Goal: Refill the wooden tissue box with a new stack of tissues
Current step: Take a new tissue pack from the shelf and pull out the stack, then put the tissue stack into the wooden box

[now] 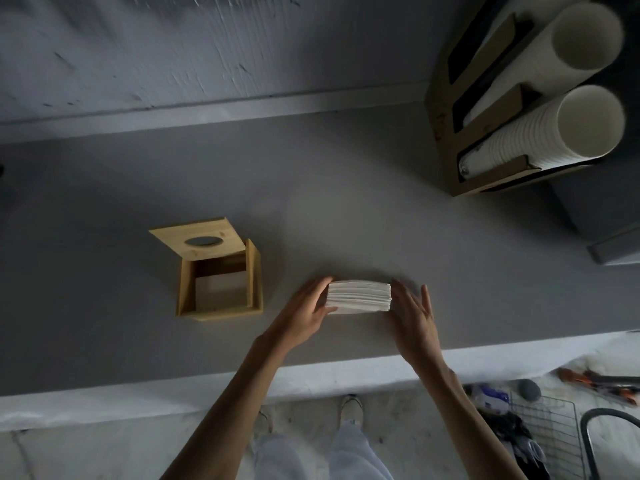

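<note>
Refill at an early stage. The stack of tissues (359, 296) is being held on the table (381, 220), right of the wooden tissue box (255, 271), whose lid (173, 237) is standing open. It is being grasped by the left hand (310, 308) and pressed by the flat, released right hand (412, 315). Loading and closing are judged outstanding.

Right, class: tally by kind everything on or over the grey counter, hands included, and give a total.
Wooden tissue box: 1
Tissue stack: 1
Paper cup stacks: 2
Cardboard cup holder: 1
Hands: 2, left hand and right hand
Total: 7
</note>
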A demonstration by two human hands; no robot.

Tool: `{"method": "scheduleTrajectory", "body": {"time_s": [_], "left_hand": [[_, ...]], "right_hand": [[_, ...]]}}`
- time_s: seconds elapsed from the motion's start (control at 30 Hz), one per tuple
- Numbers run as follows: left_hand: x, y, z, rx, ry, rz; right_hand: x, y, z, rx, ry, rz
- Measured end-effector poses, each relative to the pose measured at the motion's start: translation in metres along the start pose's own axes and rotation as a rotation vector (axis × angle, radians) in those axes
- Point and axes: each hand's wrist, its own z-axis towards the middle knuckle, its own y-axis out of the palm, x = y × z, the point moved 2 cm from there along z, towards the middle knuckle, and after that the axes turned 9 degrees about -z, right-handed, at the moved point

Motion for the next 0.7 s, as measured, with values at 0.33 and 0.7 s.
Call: {"method": "scheduleTrajectory", "body": {"time_s": [0.33, 0.7], "left_hand": [[0.026, -0.011, -0.015, -0.084, -0.141, -0.109], [0.051, -0.155, -0.084, 0.361, -0.377, -0.672]], "right_hand": [[-0.018, -0.022, 0.006, -0.155, 0.111, 0.201], [-0.175, -0.036, 0.048, -0.337, 0.227, 0.612]]}}
